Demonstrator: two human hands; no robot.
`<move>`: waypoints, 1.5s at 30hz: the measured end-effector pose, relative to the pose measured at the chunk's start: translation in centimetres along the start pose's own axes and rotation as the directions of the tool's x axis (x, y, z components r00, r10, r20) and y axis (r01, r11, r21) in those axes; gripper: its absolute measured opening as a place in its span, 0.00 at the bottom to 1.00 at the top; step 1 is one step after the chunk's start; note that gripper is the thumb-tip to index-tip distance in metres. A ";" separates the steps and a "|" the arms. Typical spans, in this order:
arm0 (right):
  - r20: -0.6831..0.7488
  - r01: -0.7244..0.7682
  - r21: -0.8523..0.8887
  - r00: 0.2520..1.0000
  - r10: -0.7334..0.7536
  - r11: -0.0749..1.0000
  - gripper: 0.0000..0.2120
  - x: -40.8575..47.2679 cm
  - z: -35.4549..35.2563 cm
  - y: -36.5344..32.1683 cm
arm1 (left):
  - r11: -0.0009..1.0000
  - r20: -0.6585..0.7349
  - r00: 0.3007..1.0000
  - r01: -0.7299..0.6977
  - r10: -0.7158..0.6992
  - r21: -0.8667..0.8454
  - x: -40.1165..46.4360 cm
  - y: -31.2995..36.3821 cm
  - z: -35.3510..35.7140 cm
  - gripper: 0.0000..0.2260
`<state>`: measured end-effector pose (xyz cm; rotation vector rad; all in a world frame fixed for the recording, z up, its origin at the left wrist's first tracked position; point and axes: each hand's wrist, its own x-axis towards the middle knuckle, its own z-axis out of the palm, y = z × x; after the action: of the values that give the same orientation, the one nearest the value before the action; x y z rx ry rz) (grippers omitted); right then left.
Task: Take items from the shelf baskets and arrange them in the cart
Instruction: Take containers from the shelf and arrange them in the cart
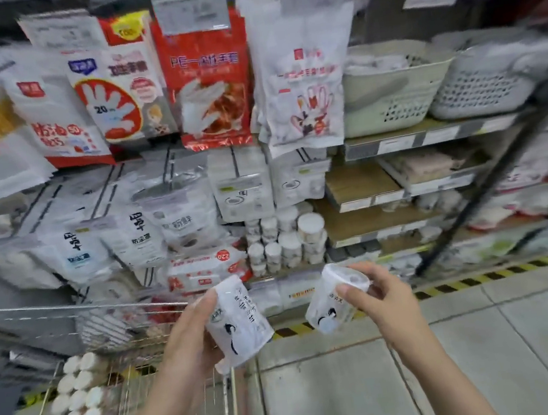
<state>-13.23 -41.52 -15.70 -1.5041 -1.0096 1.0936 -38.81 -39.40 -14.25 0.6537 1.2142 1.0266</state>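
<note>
L tub (pixel 237 327) gripped in L hand (pixel 192 341), tilted, above cart (pixel 120 371) edge | R tub (pixel 335 298) held by R hand (pixel 382 301), fingers on lid end, over floor (pixel 490 353) | cart: rows of same tubs (pixel 76 393) | shelf (pixel 396 144) behind: more tubs, baskets (pixel 389 89)

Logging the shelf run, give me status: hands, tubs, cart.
Left hand grips one tub; right hand grips another tub. Cart lower left, white tubs already inside. Nothing blocking.
</note>
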 end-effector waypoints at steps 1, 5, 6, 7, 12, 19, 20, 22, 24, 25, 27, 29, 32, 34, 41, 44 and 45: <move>-0.011 -0.004 -0.002 1.000 0.004 1.000 0.14 0.1 -2.2 0.1 | 0.999 0.003 1.000 -0.013 0.013 0.029 -0.1 -0.6 2.0 0.27; -0.079 -0.002 -0.011 0.997 0.001 1.000 0.14 0.8 -10.9 0.7 | 0.993 0.052 0.997 -0.067 0.062 0.097 -0.1 -3.0 10.7 0.25; -0.099 0.000 -0.006 0.995 -0.001 1.000 0.14 0.9 -12.9 0.7 | 0.992 0.061 0.996 -0.069 0.062 0.108 0.0 -3.6 12.6 0.24; -0.121 0.008 -0.003 0.993 -0.008 1.000 0.14 0.8 -14.9 0.7 | 0.991 0.073 0.996 -0.067 0.059 0.115 0.2 -4.2 14.5 0.23; -0.285 0.022 0.043 0.959 -0.009 0.999 0.14 -0.4 -23.4 0.9 | 0.980 0.146 0.989 -0.044 0.016 0.192 0.8 -5.8 22.4 0.26; -0.368 0.052 0.068 0.929 -0.023 0.996 0.15 2.1 -28.2 0.4 | 0.968 0.180 0.978 -0.143 0.107 0.205 3.3 -4.6 27.2 0.23; -0.355 0.058 0.067 0.934 -0.031 0.996 0.16 3.0 -28.4 0.2 | 0.968 0.174 0.978 -0.152 0.117 0.200 3.8 -4.2 27.6 0.25; -0.324 0.076 0.065 0.945 -0.051 0.995 0.15 4.9 -28.6 -0.4 | 0.962 0.156 0.977 -0.173 0.142 0.210 5.2 -3.6 28.7 0.24; -0.295 0.094 0.061 0.953 -0.072 0.994 0.14 7.2 -29.0 -1.1 | 0.959 0.139 0.978 -0.186 0.158 0.215 7.0 -3.0 30.0 0.17; -0.281 0.102 0.056 0.956 -0.083 0.993 0.14 8.5 -29.4 -1.5 | 0.960 0.142 0.975 -0.197 0.171 0.197 8.2 -2.7 30.7 0.18; -0.270 0.117 0.054 0.958 -0.098 0.992 0.14 11.0 -30.2 -2.2 | 0.963 0.127 0.976 -0.200 0.178 0.181 10.7 -2.2 32.6 0.21; -0.286 0.129 0.067 0.953 -0.105 0.989 0.15 13.4 -31.5 -2.9 | 0.966 0.135 0.973 -0.210 0.190 0.153 13.2 -1.6 34.8 0.20; -0.331 0.149 0.083 0.937 -0.114 0.985 0.21 16.7 -33.9 -3.9 | 0.956 0.195 0.958 -0.243 0.210 0.163 16.4 -0.1 38.6 0.25; -0.376 0.172 0.088 0.918 -0.127 0.981 0.23 18.8 -35.5 -4.5 | 0.947 0.216 0.949 -0.269 0.229 0.175 18.4 1.2 41.4 0.23; -0.483 0.227 0.142 0.866 -0.132 0.964 0.23 25.2 -39.1 -5.7 | 0.924 0.350 0.891 -0.355 0.289 0.142 22.3 4.7 50.7 0.20; -0.479 0.247 0.143 0.865 -0.151 0.959 0.23 28.1 -40.0 -6.7 | 0.916 0.386 0.871 -0.379 0.304 0.134 23.6 5.6 53.2 0.17; -0.471 0.255 0.131 0.866 -0.166 0.958 0.24 29.1 -40.2 -7.3 | 0.914 0.383 0.870 -0.385 0.311 0.132 24.0 5.9 53.7 0.15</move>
<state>32.31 -21.84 -8.38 -1.3689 -0.6968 0.6148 11.51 -9.51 -5.65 1.2038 0.9022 1.0295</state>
